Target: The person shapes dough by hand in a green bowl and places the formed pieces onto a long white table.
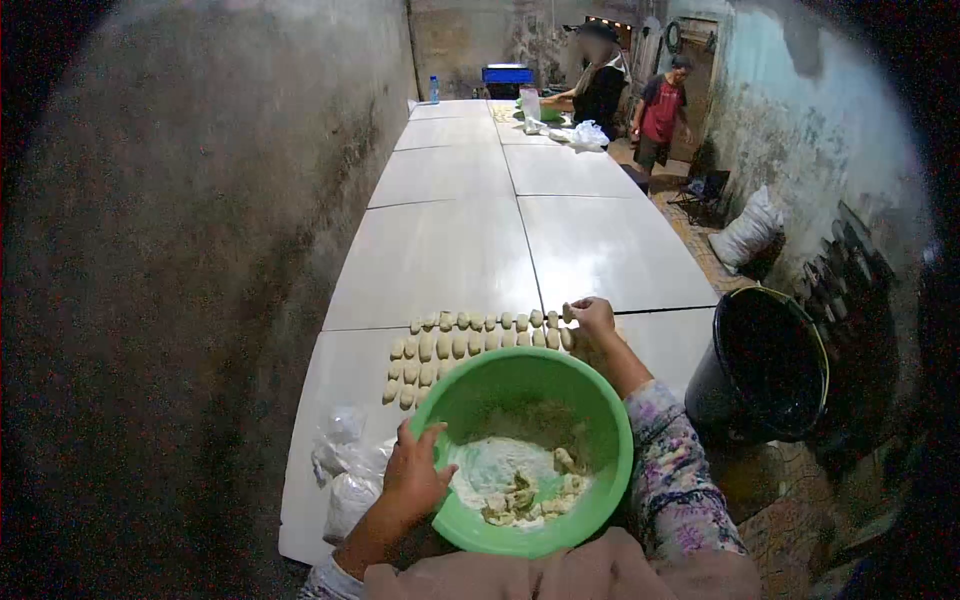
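A green bowl (618, 430) stands in front of my body, with white flour (500, 460) and lumps of dough (568, 490) inside. My left hand (416, 470) is closed over the bowl's left rim, thumb on the inner side. Past the bowl, my right hand (595, 318) pinches a small piece of dough (567, 312) at the right end of the farthest row. Several rows of small oblong dough pieces (427, 346) lie on the white table (430, 255); the bowl hides part of the nearer rows.
Clear plastic bags (350, 500) lie left of the bowl. A black bucket (765, 375) stands off the table's right side. Far along the table, one person (600, 95) works by another green bowl (545, 112); another person (662, 112) stands behind. A white sack (748, 230) leans at right.
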The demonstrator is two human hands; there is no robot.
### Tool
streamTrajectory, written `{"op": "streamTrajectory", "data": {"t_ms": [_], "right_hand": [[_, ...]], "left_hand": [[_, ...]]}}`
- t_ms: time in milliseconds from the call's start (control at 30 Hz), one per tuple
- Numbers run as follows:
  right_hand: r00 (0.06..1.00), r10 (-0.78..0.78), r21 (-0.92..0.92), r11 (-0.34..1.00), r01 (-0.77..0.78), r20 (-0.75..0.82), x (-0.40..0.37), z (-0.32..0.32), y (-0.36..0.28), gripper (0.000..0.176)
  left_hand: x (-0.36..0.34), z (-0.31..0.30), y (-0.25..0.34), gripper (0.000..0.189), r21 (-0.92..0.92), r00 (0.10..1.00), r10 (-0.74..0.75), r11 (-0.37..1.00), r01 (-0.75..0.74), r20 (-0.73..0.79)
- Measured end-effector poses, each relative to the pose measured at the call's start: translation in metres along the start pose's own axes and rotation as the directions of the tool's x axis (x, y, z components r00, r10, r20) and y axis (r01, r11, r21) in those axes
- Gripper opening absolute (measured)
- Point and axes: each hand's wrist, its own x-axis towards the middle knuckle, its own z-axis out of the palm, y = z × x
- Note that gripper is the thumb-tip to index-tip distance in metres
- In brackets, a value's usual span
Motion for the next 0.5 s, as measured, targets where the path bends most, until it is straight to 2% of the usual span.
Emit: {"op": "streamTrajectory", "data": {"t_ms": [67,100,133,233,267,333,400,467,500], "right_hand": [[1.0,0.0,-0.338,0.941,-0.005,-0.015,0.003,-0.001,-0.002,0.028],[0.997,0.037,-0.408,0.911,-0.062,-0.067,-0.001,0.003,-0.008,0.017],[0.997,0.036,-0.414,0.908,-0.06,-0.066,-0.003,0.001,-0.01,0.017],[0.981,-0.161,-0.662,0.748,0.05,-0.108,-0.011,-0.004,-0.013,0.024],[0.981,-0.161,-0.663,0.747,0.051,-0.106,-0.011,-0.005,-0.014,0.024],[0.928,-0.292,-0.683,0.728,0.058,-0.233,-0.009,-0.009,-0.013,0.025],[0.939,-0.257,-0.507,0.855,0.111,-0.229,0.002,-0.023,-0.015,0.027],[0.944,-0.286,-0.319,0.921,0.223,-0.166,-0.002,-0.039,-0.036,0.03],[0.916,-0.354,-0.251,0.919,0.303,-0.189,-0.024,-0.043,-0.062,0.025]], "left_hand": [[0.005,0.001,-0.002,0.065,-0.011,1.0,-0.003,1.0,0.003,0.01],[0.006,0.0,-0.002,0.064,-0.015,1.0,-0.004,1.0,0.004,0.019],[0.006,0.001,-0.002,0.064,-0.022,1.0,-0.006,1.0,0.006,0.019],[0.005,0.0,-0.003,0.064,-0.013,1.0,0.013,1.0,-0.013,-0.015],[0.006,-0.001,-0.003,0.064,-0.033,1.0,0.015,0.999,-0.015,-0.003],[0.006,-0.004,-0.005,0.064,-0.047,1.0,0.02,0.999,-0.019,0.007],[0.008,-0.002,-0.009,0.065,-0.061,0.995,0.091,0.994,-0.093,-0.036],[0.009,-0.006,-0.004,0.066,-0.033,0.996,0.091,0.995,-0.091,-0.011],[0.009,-0.008,-0.001,0.066,-0.006,0.996,0.085,0.996,-0.085,0.013]]}}
